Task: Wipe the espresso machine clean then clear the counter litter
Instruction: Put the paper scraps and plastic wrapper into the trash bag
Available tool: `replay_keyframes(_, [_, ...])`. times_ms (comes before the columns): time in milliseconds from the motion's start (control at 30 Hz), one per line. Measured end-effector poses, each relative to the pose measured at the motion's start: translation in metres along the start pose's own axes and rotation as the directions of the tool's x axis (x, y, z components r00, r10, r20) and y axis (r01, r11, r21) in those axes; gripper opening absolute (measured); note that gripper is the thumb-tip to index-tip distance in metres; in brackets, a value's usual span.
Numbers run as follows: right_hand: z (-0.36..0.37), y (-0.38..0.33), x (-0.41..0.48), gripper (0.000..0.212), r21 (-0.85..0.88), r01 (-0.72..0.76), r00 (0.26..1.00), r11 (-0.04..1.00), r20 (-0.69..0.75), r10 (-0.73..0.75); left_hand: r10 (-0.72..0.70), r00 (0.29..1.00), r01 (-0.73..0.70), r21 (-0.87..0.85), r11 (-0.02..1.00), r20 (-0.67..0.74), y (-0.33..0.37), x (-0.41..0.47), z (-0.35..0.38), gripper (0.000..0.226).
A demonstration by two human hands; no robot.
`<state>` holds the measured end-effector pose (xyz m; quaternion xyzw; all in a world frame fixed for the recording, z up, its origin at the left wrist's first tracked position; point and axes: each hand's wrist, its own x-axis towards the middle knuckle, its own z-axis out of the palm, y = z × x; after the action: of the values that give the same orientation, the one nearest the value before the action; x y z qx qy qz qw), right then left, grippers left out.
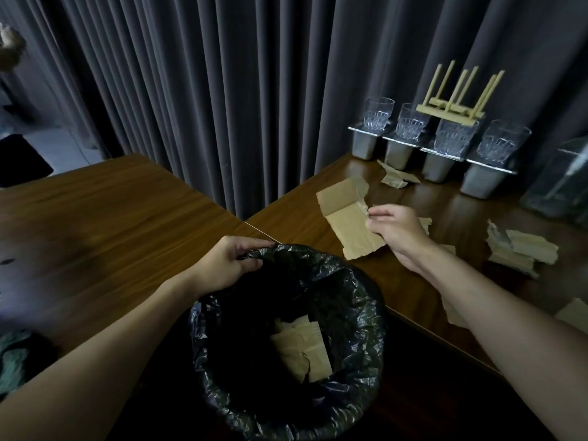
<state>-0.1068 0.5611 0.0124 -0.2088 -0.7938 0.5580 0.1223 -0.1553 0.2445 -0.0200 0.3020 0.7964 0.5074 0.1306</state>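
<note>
bin (pixel 288 338) before counter (pixel 318 214), cardboard scraps (pixel 521 249) on counter

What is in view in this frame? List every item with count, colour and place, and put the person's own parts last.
bin: one, lined with a black plastic bag, below the gap between the tables.
cardboard in bin: a few tan pieces, at the bottom.
large cardboard piece: one, tan, right table, pinched by the right hand.
cardboard scraps: several, tan, scattered over the right table.
glasses: four, clear, each on a metal container, back of the right table.
metal containers: four, silver, in a row.
wooden rack: one, pale, upside down on the glasses.
tables: two, brown wood.
curtain: dark grey, behind.
left hand: gripping the bag rim.
right hand: holding the large cardboard piece.
</note>
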Motion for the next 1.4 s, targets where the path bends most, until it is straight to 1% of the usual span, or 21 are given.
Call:
replay_keyframes(67, [-0.012, -0.011, -0.011, 0.032, 0.090, 0.008, 0.999, 0.996, 0.037, -0.011, 0.003, 1.000, -0.003, 0.010, 1.000, 0.015, 0.003, 0.002, 0.006, 0.042])
replay_keyframes(167, [-0.028, -0.025, -0.040, 0.029, 0.179, -0.014, 0.978, 0.984, 0.208, -0.024, 0.006, 0.999, -0.006, 0.002, 1.000, 0.053, 0.009, 0.009, 0.019, 0.039])
replay_keyframes(233, [-0.037, -0.027, -0.059, 0.030, 0.141, -0.027, 0.931, 0.990, 0.363, -0.026, 0.019, 0.996, -0.021, 0.017, 1.000, 0.090, 0.015, 0.013, 0.028, 0.038])
replay_keyframes(300, [-0.047, -0.023, -0.076, 0.028, 0.021, -0.007, 0.865, 1.000, 0.502, -0.005, 0.047, 0.990, -0.052, 0.037, 0.998, 0.134, 0.020, 0.018, 0.036, 0.038])
replay_keyframes(333, [-0.052, -0.019, -0.082, 0.026, -0.055, 0.029, 0.850, 0.998, 0.528, 0.004, 0.054, 0.986, -0.059, 0.027, 0.998, 0.160, 0.021, 0.019, 0.039, 0.039])
replay_keyframes(367, [-0.059, -0.014, -0.086, 0.024, -0.113, 0.058, 0.856, 0.992, 0.516, 0.009, 0.048, 0.983, -0.050, 0.009, 0.999, 0.180, 0.021, 0.021, 0.041, 0.039])
replay_keyframes(433, [-0.074, -0.002, -0.090, 0.021, -0.151, 0.070, 0.912, 0.986, 0.410, -0.002, 0.018, 0.979, -0.012, -0.033, 0.999, 0.205, 0.023, 0.023, 0.045, 0.039])
replay_keyframes(500, [-0.090, 0.012, -0.092, 0.015, -0.162, 0.089, 0.974, 0.983, 0.219, -0.052, 0.005, 0.976, 0.007, -0.050, 0.999, 0.220, 0.027, 0.025, 0.051, 0.040])
replay_keyframes(533, [-0.097, 0.020, -0.093, 0.012, -0.199, 0.116, 0.990, 0.973, 0.102, -0.097, 0.001, 0.974, 0.011, -0.049, 0.999, 0.227, 0.030, 0.026, 0.055, 0.042])
replay_keyframes(600, [-0.109, 0.033, -0.093, 0.015, -0.331, 0.124, 0.983, 0.935, -0.085, -0.160, -0.004, 0.968, 0.017, -0.050, 0.999, 0.249, 0.036, 0.028, 0.064, 0.045])
replay_keyframes(633, [-0.115, 0.040, -0.094, 0.023, -0.417, 0.082, 0.979, 0.905, -0.137, -0.151, -0.008, 0.964, 0.023, -0.053, 0.998, 0.266, 0.039, 0.029, 0.069, 0.046])
replay_keyframes(700, [-0.127, 0.055, -0.096, 0.048, -0.592, -0.065, 0.985, 0.803, -0.169, -0.045, -0.004, 0.955, 0.017, -0.040, 0.999, 0.296, 0.042, 0.030, 0.080, 0.045])
replay_keyframes(767, [-0.137, 0.072, -0.102, 0.069, -0.668, -0.155, 0.987, 0.728, -0.140, 0.082, -0.008, 0.938, 0.028, -0.054, 0.998, 0.346, 0.044, 0.031, 0.092, 0.037])
replay_keyframes(833, [-0.143, 0.086, -0.107, 0.076, -0.682, -0.184, 0.983, 0.708, -0.118, 0.141, -0.009, 0.924, 0.032, -0.053, 0.998, 0.383, 0.044, 0.031, 0.106, 0.029])
replay_keyframes(867, [-0.145, 0.090, -0.109, 0.074, -0.685, -0.182, 0.983, 0.705, -0.127, 0.130, 0.005, 0.925, 0.001, -0.014, 1.000, 0.380, 0.045, 0.030, 0.113, 0.026])
replay_keyframes(900, [-0.147, 0.092, -0.110, 0.070, -0.669, -0.187, 0.982, 0.719, -0.153, 0.113, 0.029, 0.930, -0.046, 0.038, 0.998, 0.367, 0.045, 0.030, 0.119, 0.023])
replay_keyframes(967, [-0.149, 0.091, -0.109, 0.063, -0.563, -0.209, 0.971, 0.800, -0.214, 0.103, 0.068, 0.932, -0.110, 0.098, 0.989, 0.355, 0.048, 0.030, 0.129, 0.021])
replay_keyframes(1033, [-0.152, 0.091, -0.107, 0.056, -0.433, -0.226, 0.959, 0.873, -0.254, 0.122, 0.075, 0.929, -0.118, 0.096, 0.988, 0.362, 0.050, 0.030, 0.135, 0.023])
replay_keyframes(1200, [-0.167, 0.087, -0.103, 0.033, -0.234, -0.147, 0.932, 0.961, -0.359, 0.055, 0.036, 0.923, -0.078, 0.093, 0.993, 0.382, 0.057, 0.025, 0.146, 0.036])
replay_keyframes(1300, [-0.172, 0.073, -0.107, 0.029, -0.135, -0.050, 0.942, 0.990, -0.336, 0.002, 0.011, 0.936, -0.062, 0.134, 0.989, 0.351, 0.060, 0.023, 0.147, 0.038])
replay_keyframes(1400, [-0.168, 0.059, -0.123, 0.026, -0.053, 0.056, 0.972, 0.997, -0.227, -0.067, 0.004, 0.944, -0.075, 0.204, 0.976, 0.329, 0.063, 0.023, 0.146, 0.041])
